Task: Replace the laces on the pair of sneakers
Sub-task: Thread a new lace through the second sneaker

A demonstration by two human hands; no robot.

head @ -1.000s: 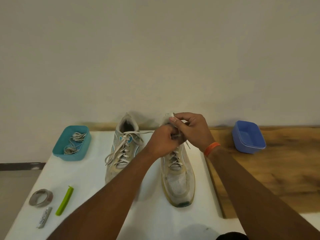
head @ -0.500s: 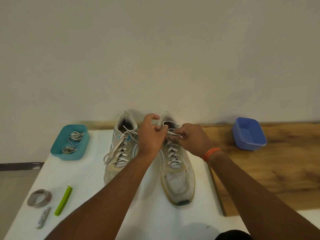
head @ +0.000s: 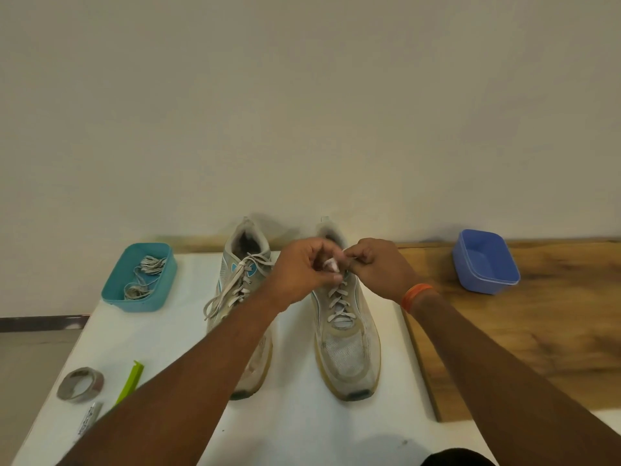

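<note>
Right sneaker (head: 346, 331) sits on the white table (head: 161, 331) beside its mate, so I've got both hands at the top eyelets: left hand (head: 302, 274) and right hand (head: 373, 267) each pinching its lace (head: 331, 264) (knot, I'd guess). Spare laces wait in the teal tub (head: 139, 277).

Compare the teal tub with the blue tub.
The teal tub sits on the white table top at the left and holds bundled laces; the blue tub sits on the wooden surface at the right and holds nothing visible. Both are open, rounded rectangular plastic tubs standing upright near the wall.
</note>
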